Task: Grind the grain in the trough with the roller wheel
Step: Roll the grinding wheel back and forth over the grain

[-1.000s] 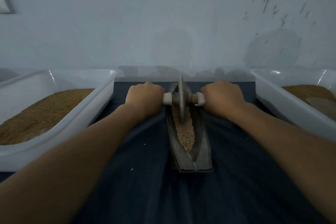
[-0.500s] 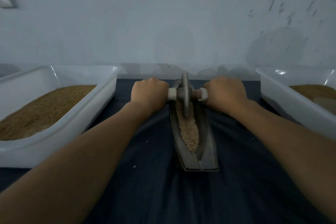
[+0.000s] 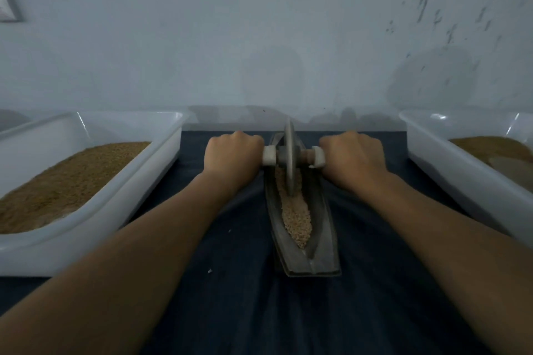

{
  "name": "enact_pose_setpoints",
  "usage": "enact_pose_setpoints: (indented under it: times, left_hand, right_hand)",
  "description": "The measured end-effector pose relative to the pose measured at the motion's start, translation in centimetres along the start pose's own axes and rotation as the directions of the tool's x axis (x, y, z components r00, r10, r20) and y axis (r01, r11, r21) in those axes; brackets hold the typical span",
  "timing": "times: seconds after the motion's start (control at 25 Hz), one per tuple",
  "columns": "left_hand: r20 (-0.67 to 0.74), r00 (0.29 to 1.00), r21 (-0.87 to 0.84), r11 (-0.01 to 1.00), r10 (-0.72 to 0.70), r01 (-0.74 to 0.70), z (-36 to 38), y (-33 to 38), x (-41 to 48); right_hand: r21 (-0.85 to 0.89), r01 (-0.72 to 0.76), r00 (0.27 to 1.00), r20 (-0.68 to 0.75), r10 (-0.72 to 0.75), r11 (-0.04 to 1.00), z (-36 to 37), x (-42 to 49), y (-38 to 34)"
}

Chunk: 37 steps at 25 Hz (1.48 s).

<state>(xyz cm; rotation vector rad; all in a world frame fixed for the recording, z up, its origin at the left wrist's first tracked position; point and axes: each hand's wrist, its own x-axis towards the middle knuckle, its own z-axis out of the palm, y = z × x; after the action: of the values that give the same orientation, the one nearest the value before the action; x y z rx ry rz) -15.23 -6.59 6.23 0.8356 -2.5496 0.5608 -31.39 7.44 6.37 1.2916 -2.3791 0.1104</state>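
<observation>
Trough (image 3: 323, 242) lies lengthwise between the two forearms on a dark cloth (image 3: 253, 311) that covers the counter, its blunt near end well short of the hands and its narrow far tip just past them. Wide cloth spreads nearer than that blunt end. Grain (image 3: 297, 219) fills the groove from near the closer end up to the wheel, with bare metal rim on both sides. The roller wheel (image 3: 289, 158) stands upright on edge in the grain at the far part of the trough. The left hand (image 3: 232, 160) is curled tight round the left end of its axle and the right hand (image 3: 353, 160) round the right end, both knuckles up, close beside the trough's rims. Outside the left hand a white tub (image 3: 95, 225) of brown meal has its rim near the forearm; outside the right hand a second tub (image 3: 450, 170) sits likewise. Beyond the knuckles the cloth ends at a pale strip below the wall (image 3: 259, 37)
</observation>
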Motion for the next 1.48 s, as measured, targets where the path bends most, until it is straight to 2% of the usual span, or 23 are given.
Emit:
enact_pose_setpoints:
  times: [0.04, 0.16, 0.24, 0.4, 0.52, 0.64, 0.72, 0.84, 0.92, 1.0, 1.08, 1.16, 1.24, 1.4, 1.48]
  left_hand:
    - [-0.007, 0.999, -0.002, 0.999, 0.034, -0.034, -0.2, -0.2, -0.8]
    - [-0.136, 0.973, 0.042, 0.983, 0.184, -0.180, -0.6, -0.7, -4.6]
    - [-0.170, 0.972, 0.060, 0.986, 0.163, -0.155, -0.9, -0.8, -4.9]
    - [-0.043, 0.999, 0.046, 0.999, 0.004, -0.002, -0.1, 0.3, -1.0]
    - [0.039, 0.999, 0.011, 0.999, 0.029, -0.030, -0.6, 0.2, -0.5]
    - [-0.104, 0.977, 0.035, 0.982, 0.186, -0.183, -0.9, -0.7, -4.6]
    - [-0.193, 0.963, 0.051, 0.983, 0.186, -0.179, -1.7, -1.1, -5.3]
    - [-0.098, 0.992, 0.061, 0.996, 0.075, -0.070, -0.4, -0.1, -3.7]
    - [-0.032, 0.999, 0.054, 0.998, -0.024, 0.026, -0.5, 0.6, -1.2]
    - [0.037, 0.999, 0.014, 1.000, -0.018, 0.018, -0.9, 0.7, -0.3]
    - [0.004, 0.999, -0.001, 0.999, 0.048, -0.048, -1.0, 0.0, -2.1]
    - [-0.129, 0.978, 0.019, 0.986, 0.164, -0.163, -1.1, -0.5, -4.8]
    - [-0.162, 0.977, 0.046, 0.990, 0.137, -0.132, -1.4, -0.5, -4.9]
    - [-0.024, 1.000, 0.043, 0.999, 0.012, -0.011, -0.1, 0.5, -0.7]
    - [0.047, 0.999, 0.028, 1.000, 0.003, -0.005, -0.6, 0.7, 0.9]
  right_hand:
    - [-0.013, 0.021, 1.000, -0.009, -0.021, 1.000, -0.1, -1.0, 0.4]
    - [-0.101, 0.143, 0.969, -0.190, -0.160, 0.985, 0.5, -5.7, 1.9]
    - [-0.118, 0.149, 0.953, -0.247, -0.175, 0.982, 0.6, -6.1, 2.2]
    - [0.004, -0.024, 0.997, -0.071, 0.024, 1.000, 0.5, -1.6, 0.1]
    - [0.014, 0.006, 1.000, 0.011, -0.006, 1.000, -0.2, -1.6, 0.3]
    - [-0.103, 0.147, 0.963, -0.212, -0.166, 0.984, -0.1, -5.8, 1.7]
    - [-0.114, 0.175, 0.934, -0.296, -0.201, 0.978, -0.1, -6.8, 2.1]
    - [-0.069, 0.069, 0.972, -0.218, -0.083, 0.995, 0.6, -4.2, 0.9]
    - [0.005, -0.015, 0.996, -0.093, 0.016, 1.000, 0.5, -1.7, -0.1]
    - [0.030, -0.016, 1.000, 0.000, 0.016, 0.999, 0.2, -1.0, -0.1]
    - [-0.020, 0.076, 0.993, -0.084, -0.077, 0.997, 0.0, -2.9, 0.8]
    - [-0.154, 0.153, 0.951, -0.246, -0.188, 0.976, 0.1, -5.6, 1.7]
    - [-0.184, 0.151, 0.930, -0.308, -0.203, 0.971, -0.1, -6.1, 1.7]
    - [-0.005, -0.009, 0.997, -0.071, 0.008, 1.000, 0.2, -1.6, -0.4]
    - [0.032, -0.024, 1.000, 0.021, 0.023, 0.999, -0.1, -0.1, -0.5]
